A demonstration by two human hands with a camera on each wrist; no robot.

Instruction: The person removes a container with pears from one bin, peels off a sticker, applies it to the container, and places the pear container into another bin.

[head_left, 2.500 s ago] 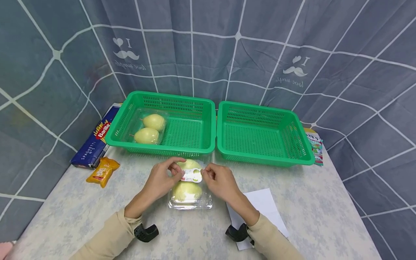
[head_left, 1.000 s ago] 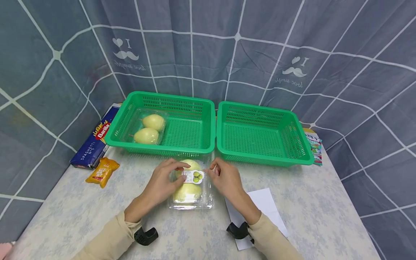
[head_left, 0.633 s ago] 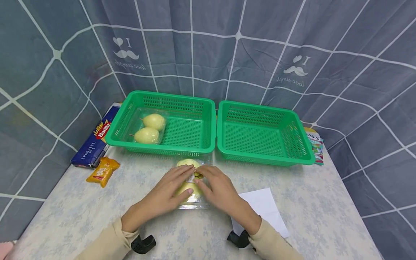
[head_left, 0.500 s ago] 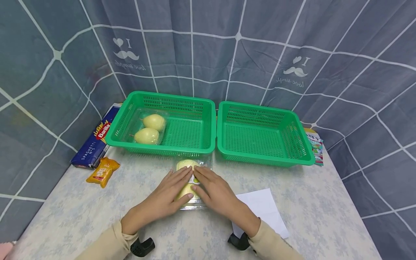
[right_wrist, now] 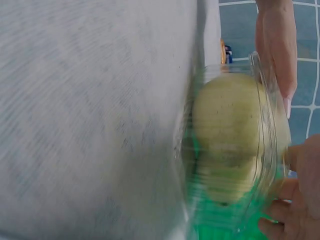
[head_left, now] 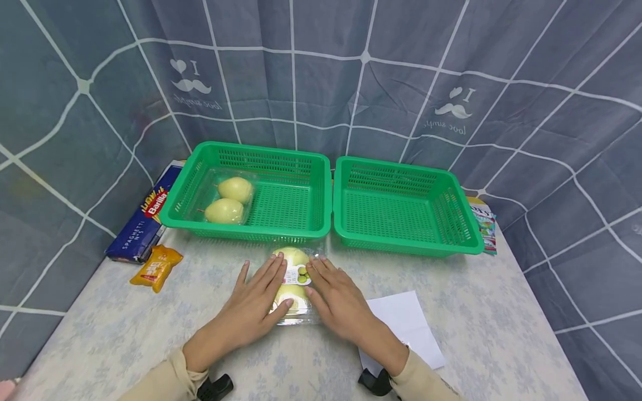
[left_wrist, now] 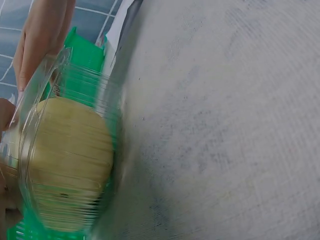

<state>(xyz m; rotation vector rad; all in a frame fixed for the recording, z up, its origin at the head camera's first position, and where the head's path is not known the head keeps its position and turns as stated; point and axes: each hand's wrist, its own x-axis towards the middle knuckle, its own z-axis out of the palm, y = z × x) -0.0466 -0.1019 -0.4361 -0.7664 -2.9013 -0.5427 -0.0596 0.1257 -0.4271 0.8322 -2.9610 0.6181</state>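
Note:
A clear plastic box [head_left: 295, 278] with two yellow-green pears and a white label on its lid lies on the table in front of the two green baskets. My left hand [head_left: 261, 289] lies flat against the box's left side, fingers straight. My right hand [head_left: 331, 292] lies flat against its right side in the same way. The left wrist view shows a pear inside the box [left_wrist: 70, 160] close up. In the right wrist view the box [right_wrist: 235, 130] fills the right half. A second pear box [head_left: 225, 201] sits in the left basket [head_left: 251, 231]. The right basket [head_left: 401, 243] holds nothing.
A blue spaghetti box [head_left: 137, 223] and an orange packet [head_left: 155, 266] lie at the left of the table. A white sheet of paper [head_left: 406, 323] lies by my right forearm. A colourful packet [head_left: 484, 223] sticks out behind the right basket. A grey curtain hangs behind.
Both hands pinched the label over the box, laid it on the lid and pressed it flat. They have now slid apart to the box's sides, so the label shows.

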